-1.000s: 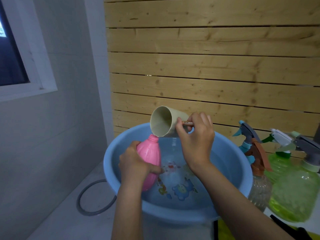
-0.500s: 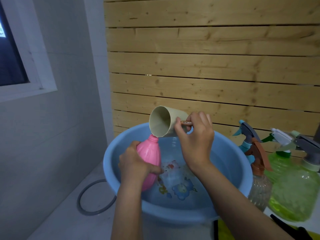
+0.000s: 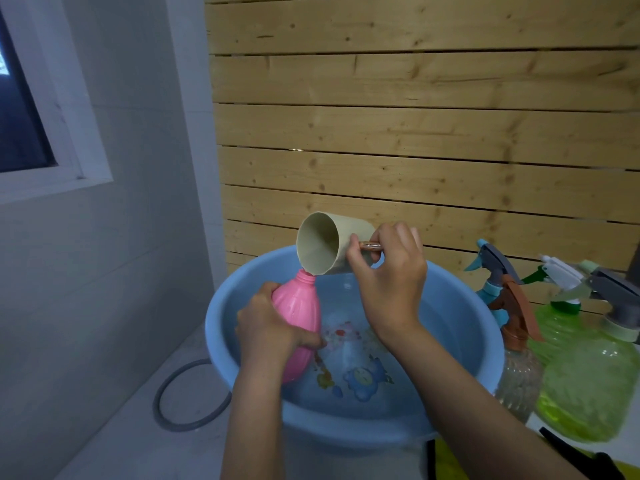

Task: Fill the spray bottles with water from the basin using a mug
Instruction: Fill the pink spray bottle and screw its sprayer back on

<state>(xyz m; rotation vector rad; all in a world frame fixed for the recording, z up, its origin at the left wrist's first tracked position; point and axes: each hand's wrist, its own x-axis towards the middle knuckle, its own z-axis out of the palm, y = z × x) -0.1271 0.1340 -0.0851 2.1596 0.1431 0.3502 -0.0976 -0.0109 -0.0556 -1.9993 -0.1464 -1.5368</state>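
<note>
partly behind curled left hand (image 3: 266,327), pink bottle (image 3: 300,306); mug handle (image 3: 372,245) in pinch of right hand (image 3: 388,282)

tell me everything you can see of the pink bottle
The pink plastic bottle has a bulbous, ribbed, glossy body and a narrow threaded neck, open, with no spray head. It is held nearly upright over the round blue plastic basin. The left hand grips its body, and the lip of the tilted beige mug meets its mouth.
</note>
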